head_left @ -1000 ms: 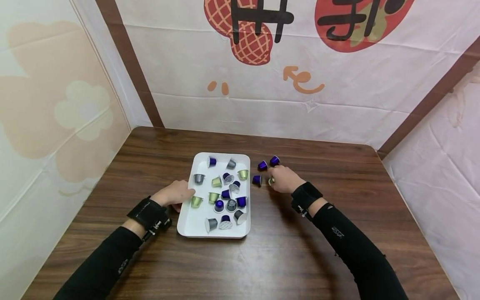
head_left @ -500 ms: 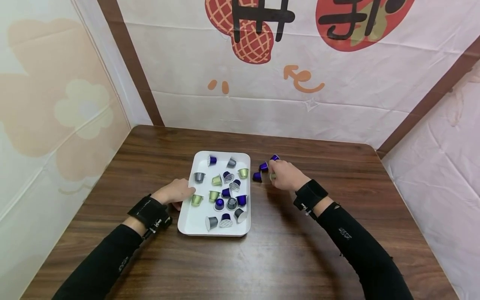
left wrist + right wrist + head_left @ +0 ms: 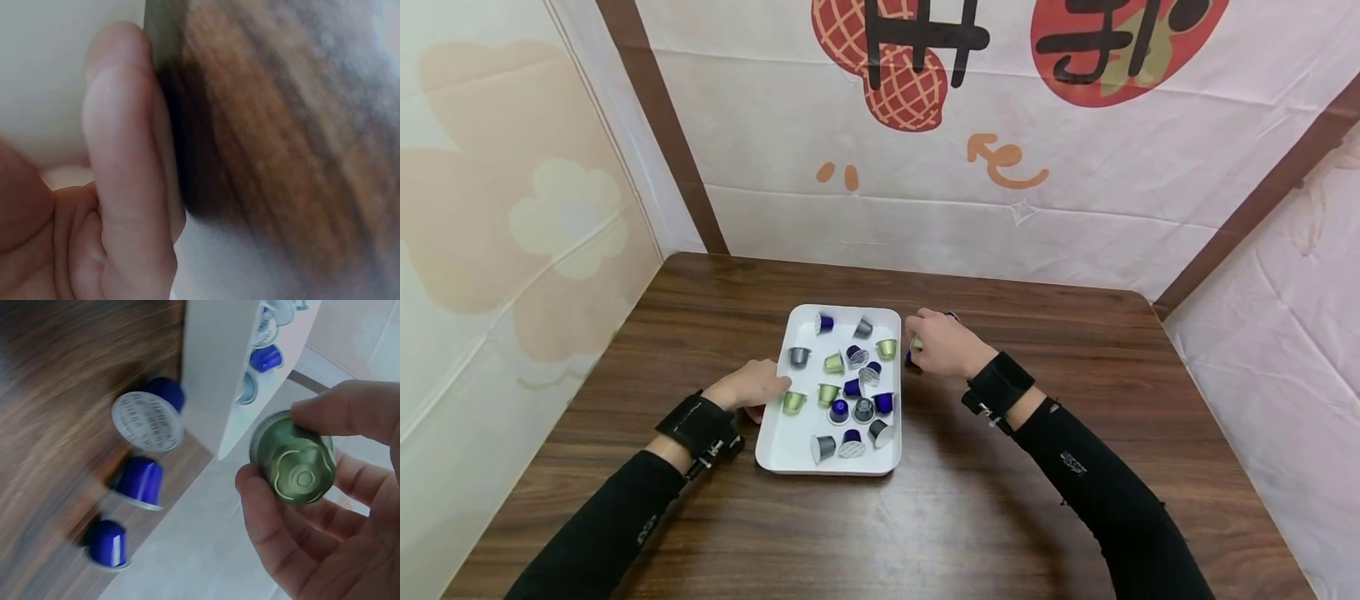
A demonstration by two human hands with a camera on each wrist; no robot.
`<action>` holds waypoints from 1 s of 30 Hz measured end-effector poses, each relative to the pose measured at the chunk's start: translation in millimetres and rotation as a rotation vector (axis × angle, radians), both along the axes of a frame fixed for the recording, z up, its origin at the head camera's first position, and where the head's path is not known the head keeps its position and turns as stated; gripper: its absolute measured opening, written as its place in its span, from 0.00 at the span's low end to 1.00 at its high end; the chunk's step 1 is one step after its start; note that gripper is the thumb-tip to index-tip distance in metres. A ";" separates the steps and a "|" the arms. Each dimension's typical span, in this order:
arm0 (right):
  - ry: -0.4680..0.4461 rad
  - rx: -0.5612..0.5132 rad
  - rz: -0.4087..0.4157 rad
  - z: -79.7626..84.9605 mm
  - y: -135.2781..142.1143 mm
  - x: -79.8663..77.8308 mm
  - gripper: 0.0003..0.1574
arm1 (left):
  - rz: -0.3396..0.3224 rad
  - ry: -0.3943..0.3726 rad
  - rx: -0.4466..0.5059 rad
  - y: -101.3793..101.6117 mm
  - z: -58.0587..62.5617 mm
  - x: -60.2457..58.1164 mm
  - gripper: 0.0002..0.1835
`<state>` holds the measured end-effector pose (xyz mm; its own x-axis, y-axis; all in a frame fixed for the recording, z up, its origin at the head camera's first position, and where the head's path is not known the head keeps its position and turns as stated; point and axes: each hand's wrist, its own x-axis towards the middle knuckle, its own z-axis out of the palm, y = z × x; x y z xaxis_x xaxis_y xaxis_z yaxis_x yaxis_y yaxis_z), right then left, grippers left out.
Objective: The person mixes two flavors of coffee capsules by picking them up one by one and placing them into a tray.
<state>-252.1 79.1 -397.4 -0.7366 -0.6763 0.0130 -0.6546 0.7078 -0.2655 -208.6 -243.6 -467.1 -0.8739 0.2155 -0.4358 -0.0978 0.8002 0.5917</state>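
My right hand pinches a green coffee capsule between thumb and fingertips, just off the right edge of the white tray. In the right wrist view the capsule's embossed base faces the camera. Three blue-purple capsules, a nearer one, a middle one and a far one, lie on the wood beside the tray; the hand mostly covers them in the head view. My left hand grips the tray's left edge, one digit over the rim and others outside it. The left wrist view is blurred.
Scattered in the tray are several capsules: green ones, grey ones and blue-purple ones. The brown wooden table meets a printed cloth wall at its far edge.
My right hand has lifted the green capsule from among the blue-purple ones and moved left toward the tray. My left hand stays on the tray edge.
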 end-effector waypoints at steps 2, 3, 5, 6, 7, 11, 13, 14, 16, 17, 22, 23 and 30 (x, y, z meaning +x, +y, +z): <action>-0.003 -0.009 0.007 1.3 -7.6 -1.5 0.07 | -0.001 0.001 -0.002 0.0 0.2 0.1 0.18; -0.003 -0.013 0.012 1.4 -11.3 -2.9 0.07 | -0.001 0.003 0.001 -0.2 0.4 0.0 0.18; 0.002 -0.023 0.017 1.2 -18.6 -6.2 0.07 | 0.002 0.008 0.001 -0.5 0.7 -0.1 0.18; -0.004 -0.030 0.020 0.9 -22.0 -7.8 0.07 | 0.002 0.011 0.000 -0.7 0.8 -0.1 0.17; -0.011 -0.035 0.022 0.5 -25.4 -9.3 0.08 | 0.001 0.014 0.000 -1.0 0.8 -0.1 0.17; -0.062 -0.060 0.021 -4.2 -36.2 -15.7 0.08 | 0.002 0.011 -0.005 -0.7 1.0 -0.1 0.17; -0.083 -0.066 0.022 -7.5 -40.7 -18.5 0.07 | -0.004 0.003 -0.003 -0.4 1.1 0.3 0.18; -0.091 -0.072 0.024 -9.3 -42.7 -19.9 0.07 | -0.003 -0.004 -0.003 0.1 1.4 0.4 0.18; -0.100 -0.078 0.028 -12.9 -47.1 -22.4 0.07 | -0.010 -0.006 0.003 0.6 1.8 0.9 0.19; -0.100 -0.081 0.032 -14.6 -49.5 -23.7 0.07 | -0.007 -0.009 0.006 0.5 1.6 1.2 0.19; -0.099 -0.081 0.057 -22.2 -57.8 -31.3 0.10 | 0.005 -0.005 0.008 -0.5 0.4 1.6 0.18; -0.103 -0.081 0.060 -23.1 -57.9 -32.4 0.12 | 0.009 -0.007 0.005 -0.2 -0.2 1.5 0.17; -0.097 -0.059 0.035 -17.2 -49.2 -37.3 0.14 | 0.005 -0.004 0.002 -1.1 -1.9 1.3 0.16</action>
